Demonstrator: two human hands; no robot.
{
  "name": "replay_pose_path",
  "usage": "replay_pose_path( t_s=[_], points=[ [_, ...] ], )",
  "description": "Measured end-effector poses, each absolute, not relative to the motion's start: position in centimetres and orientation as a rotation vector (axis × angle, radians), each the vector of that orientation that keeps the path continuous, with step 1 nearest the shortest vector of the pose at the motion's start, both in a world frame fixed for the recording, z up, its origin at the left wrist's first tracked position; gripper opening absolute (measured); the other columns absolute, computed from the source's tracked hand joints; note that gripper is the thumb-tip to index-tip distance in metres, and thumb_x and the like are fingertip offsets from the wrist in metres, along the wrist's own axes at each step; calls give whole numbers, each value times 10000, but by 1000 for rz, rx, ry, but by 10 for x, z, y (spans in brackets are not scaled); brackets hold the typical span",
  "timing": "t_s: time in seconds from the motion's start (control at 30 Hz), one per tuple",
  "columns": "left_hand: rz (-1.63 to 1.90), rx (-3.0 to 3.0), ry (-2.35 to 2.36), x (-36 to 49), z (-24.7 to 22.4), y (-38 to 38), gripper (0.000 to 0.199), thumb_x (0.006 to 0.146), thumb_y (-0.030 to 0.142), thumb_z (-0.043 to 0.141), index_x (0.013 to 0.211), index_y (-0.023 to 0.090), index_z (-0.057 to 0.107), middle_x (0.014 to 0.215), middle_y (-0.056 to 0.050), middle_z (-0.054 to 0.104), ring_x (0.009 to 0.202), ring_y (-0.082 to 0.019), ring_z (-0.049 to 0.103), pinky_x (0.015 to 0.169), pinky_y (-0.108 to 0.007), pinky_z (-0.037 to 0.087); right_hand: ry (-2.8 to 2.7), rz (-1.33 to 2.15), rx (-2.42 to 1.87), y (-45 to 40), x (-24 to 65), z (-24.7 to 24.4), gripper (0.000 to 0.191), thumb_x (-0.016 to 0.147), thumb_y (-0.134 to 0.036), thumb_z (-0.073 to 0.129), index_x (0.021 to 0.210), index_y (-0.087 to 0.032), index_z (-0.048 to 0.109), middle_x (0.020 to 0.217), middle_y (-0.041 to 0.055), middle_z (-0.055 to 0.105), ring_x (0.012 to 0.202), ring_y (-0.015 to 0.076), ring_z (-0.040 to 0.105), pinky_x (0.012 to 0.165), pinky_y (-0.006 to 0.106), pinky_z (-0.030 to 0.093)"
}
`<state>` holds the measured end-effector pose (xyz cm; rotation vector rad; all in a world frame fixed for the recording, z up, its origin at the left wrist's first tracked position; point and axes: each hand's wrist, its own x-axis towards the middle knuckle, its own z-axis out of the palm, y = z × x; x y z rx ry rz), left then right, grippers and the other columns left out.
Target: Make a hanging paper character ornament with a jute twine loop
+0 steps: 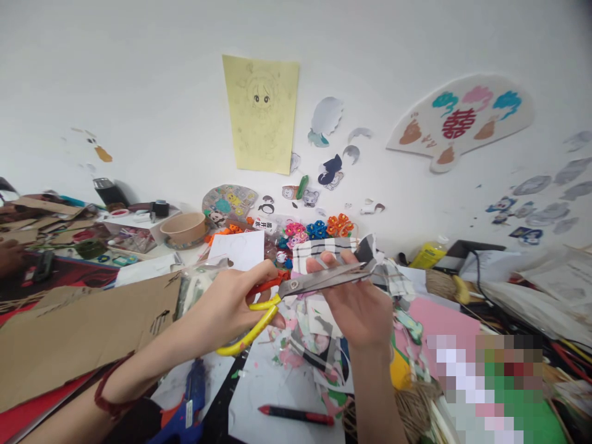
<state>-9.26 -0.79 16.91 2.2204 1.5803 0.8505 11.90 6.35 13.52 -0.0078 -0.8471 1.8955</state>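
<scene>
My left hand (pixel 252 293) grips scissors (pixel 250 336) with yellow and red-orange handles, fingers through the loops. Their metal blades reach to the right, slightly parted, across the front of my right hand (pixel 358 302). That hand is raised, palm side showing, with its fingers curled on a black-and-white checked cloth (pixel 303 250). More of the cloth hangs to the right of the fingers, close to the blade tips. Beneath both hands lie paper and cloth scraps (pixel 296 345) and a white sheet (pixel 272 398) with a dark red-tipped pen (pixel 296 415).
A cardboard sheet (pixel 92 327) lies at left, a blue glue gun (pixel 189 401) at the front. Behind stand a round tan container (pixel 184 228) and colourful flowers (pixel 317 229). Twine (pixel 416 407) and pink paper (pixel 444 327) lie at right. Another person's hand (pixel 10 259) shows at far left.
</scene>
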Motion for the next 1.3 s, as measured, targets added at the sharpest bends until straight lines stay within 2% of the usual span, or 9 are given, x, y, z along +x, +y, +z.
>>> replay_pose_path(
  t_s=[0.5,0.93,1.3],
  points=[
    [847,2149,1565,-94,165,-5,353,773,383,763,802,207,458,640,97,336,599,-89,287,526,-210,235,-840,1902,-29,64,118,136,142,817,-337,750,909,-262,672,1046,3,763,1091,264,714,1165,565,369],
    [777,2127,1619,-96,165,-6,342,782,361,738,776,209,432,649,91,354,602,-94,295,537,-229,227,-858,1905,-59,64,119,135,167,809,-378,745,889,-265,653,1051,12,762,1156,318,681,1181,634,302],
    [754,2157,1660,-98,164,-2,385,769,391,754,735,204,419,630,86,360,600,-99,319,546,-240,217,-873,1945,-44,67,118,133,209,826,-430,729,840,-256,615,1072,34,749,1155,322,680,1184,618,295]
  ],
)
